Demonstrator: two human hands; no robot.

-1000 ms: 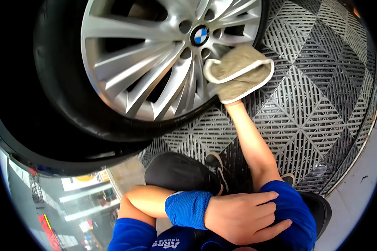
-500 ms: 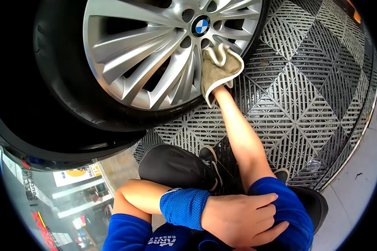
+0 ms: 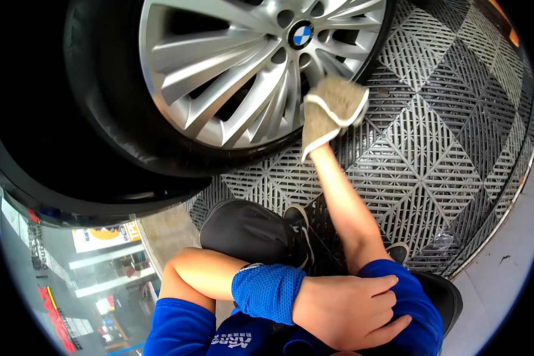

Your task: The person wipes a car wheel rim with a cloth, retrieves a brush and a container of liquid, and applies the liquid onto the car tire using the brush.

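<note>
While I watch remotely, one tan cloth (image 3: 337, 108), white-edged, covers the right grip near the wheel (image 3: 219, 65); I cannot tell whether that pinches. Judged light, soft, limp; best held mid-fold. Left grip (image 3: 347, 308): fingers spread, against blue sleeve (image 3: 410, 302).

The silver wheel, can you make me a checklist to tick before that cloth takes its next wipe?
1. Cloth on: ok. The right forearm runs into its white-edged opening.
2. Good grip inside the cloth: cannot tell. The fingers are hidden.
3. Cloth touching the wheel: cannot tell. It overlaps the wheel's lower edge in this view and is blurred.
4. Left hand clear of the wheel: ok. It rests on the blue right sleeve.
5. Blue-and-white badge uncovered: ok. The cloth sits away from it.
6. Floor tiles dry: cannot tell from this view.
</note>
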